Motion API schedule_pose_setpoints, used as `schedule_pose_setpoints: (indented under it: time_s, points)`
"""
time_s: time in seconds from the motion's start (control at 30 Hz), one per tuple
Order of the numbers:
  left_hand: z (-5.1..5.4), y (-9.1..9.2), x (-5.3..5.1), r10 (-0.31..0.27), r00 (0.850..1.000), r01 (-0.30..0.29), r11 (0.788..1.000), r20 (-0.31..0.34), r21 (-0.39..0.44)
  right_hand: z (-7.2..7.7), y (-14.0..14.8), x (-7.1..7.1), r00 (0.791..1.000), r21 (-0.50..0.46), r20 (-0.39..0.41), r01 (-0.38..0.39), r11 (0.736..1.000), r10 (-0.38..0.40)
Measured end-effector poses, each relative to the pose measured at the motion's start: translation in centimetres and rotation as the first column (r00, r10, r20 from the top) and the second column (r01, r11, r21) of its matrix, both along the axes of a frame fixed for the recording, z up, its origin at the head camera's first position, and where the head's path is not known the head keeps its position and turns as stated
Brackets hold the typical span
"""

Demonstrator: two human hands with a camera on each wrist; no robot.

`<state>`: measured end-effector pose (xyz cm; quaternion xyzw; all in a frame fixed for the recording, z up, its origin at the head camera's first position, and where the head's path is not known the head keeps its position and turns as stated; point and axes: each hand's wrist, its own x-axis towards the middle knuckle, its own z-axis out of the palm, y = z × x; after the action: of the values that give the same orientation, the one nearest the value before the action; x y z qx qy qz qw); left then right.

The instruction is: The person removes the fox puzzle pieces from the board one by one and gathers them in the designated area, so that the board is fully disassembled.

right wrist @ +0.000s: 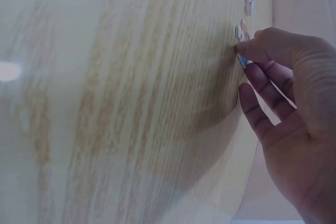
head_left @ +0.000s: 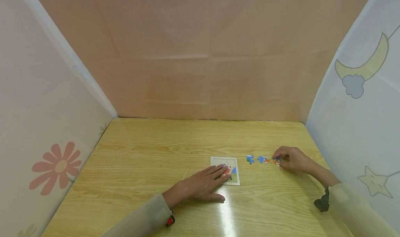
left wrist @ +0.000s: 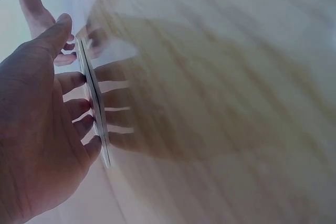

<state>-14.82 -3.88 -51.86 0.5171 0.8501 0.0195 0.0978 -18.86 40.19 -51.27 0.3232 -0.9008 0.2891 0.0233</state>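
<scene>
My left hand [head_left: 206, 183] lies with extended fingers over the lower left part of a white-framed jigsaw puzzle board [head_left: 238, 174], covering some of its picture. The part that shows is orange, blue and green. Seen from the side in the left wrist view, the fingertips of my left hand [left wrist: 47, 124] touch the thin board [left wrist: 94, 98]. Farther right, my right hand [head_left: 293, 158] pinches a blue-and-orange puzzle piece [right wrist: 241, 59] at table level, its thumb over part of it. Two other pieces lie between board and hand: a blue-green one [head_left: 250, 159] and a blue-orange one [head_left: 261, 159].
All of this is on a wood-grain table [head_left: 150, 146]. A plain backdrop [head_left: 206, 56] rises behind its far edge. Printed curtains hang along both sides, the left one with a flower [head_left: 60, 166], the right one with a moon [head_left: 368, 65].
</scene>
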Motion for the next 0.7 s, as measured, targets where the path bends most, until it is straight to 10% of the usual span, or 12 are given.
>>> schedule_pose_setpoints:
  time_s: [0.7]
  points:
    - [-0.2, -0.4, 0.3, -0.042, 0.998, 0.044, 0.998, -0.052, 0.047, 1.0, -3.6, -0.8, 1.000, -0.003, 0.027, -0.015, 1.000, 0.015]
